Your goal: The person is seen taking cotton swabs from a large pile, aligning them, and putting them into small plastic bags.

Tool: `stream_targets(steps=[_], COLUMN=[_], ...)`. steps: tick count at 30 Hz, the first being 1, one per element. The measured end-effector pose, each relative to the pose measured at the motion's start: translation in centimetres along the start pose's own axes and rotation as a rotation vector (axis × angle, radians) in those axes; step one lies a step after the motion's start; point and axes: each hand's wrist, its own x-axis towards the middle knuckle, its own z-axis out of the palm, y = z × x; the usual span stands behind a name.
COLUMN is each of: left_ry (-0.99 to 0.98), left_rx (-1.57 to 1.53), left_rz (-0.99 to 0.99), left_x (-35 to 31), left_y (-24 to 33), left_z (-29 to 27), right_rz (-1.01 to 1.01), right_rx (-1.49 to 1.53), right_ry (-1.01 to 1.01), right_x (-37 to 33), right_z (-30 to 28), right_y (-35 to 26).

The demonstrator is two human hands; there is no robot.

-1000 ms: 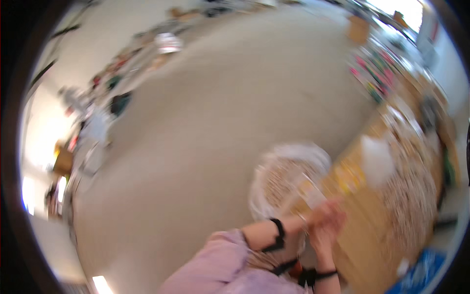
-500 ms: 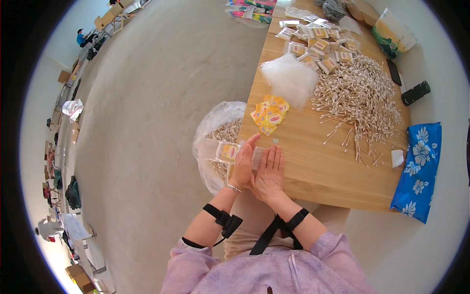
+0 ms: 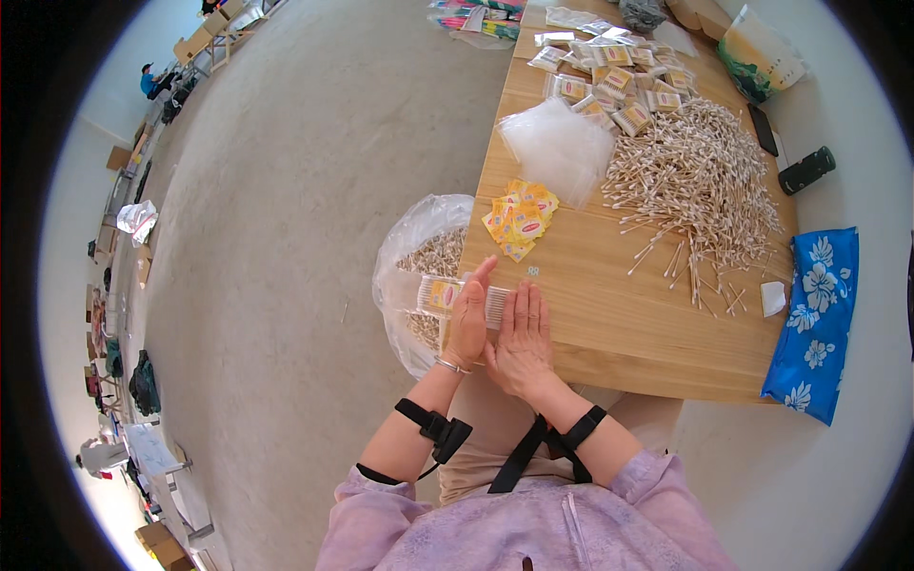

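Observation:
A small clear bag of cotton swabs (image 3: 439,296) with a yellow-and-white card inside lies across the table's near left corner, its left end sticking out past the edge. My left hand (image 3: 466,324) is closed on the middle of this bag, partly covering it. Beside it my right hand (image 3: 522,343) lies flat, fingers stretched out and together, against the bag's right end. The heels of both hands are close together. Just beyond my hands is a loose pile of yellow cards (image 3: 521,219).
A large heap of loose cotton swabs (image 3: 695,181) covers the table's right half. Behind are clear empty bags (image 3: 557,143) and several filled swab packs (image 3: 614,81). An open plastic sack of swabs (image 3: 395,276) stands left of the table. A blue flowered pouch (image 3: 817,324) lies at the right edge.
The whole view has shifted slightly. Both hands and the bag of swabs keep nearly the same positions; the right fingers have barely moved.

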Motion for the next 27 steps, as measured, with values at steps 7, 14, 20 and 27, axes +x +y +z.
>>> stream_targets(steps=[7,14,20,27], left_ry=[0.007,0.074,0.073,0.068], left_rx=[0.247,0.312,0.292,0.506], left_rz=[-0.024,0.020,0.037,0.056], left_x=[-0.4,-0.4,-0.5,-0.8], left_y=[1.0,0.5,0.5,2.9], left_z=[0.5,0.9,0.4,-2.5], right_rz=[0.045,0.047,-0.004,0.002], right_rx=[-0.050,-0.036,-0.022,0.030], right_ry=[-0.073,-0.006,0.001,0.019], right_x=[0.2,0.1,-0.1,-0.2], right_z=[-0.4,0.8,0.7,0.2], right_y=[-0.3,0.1,0.2,-0.3])
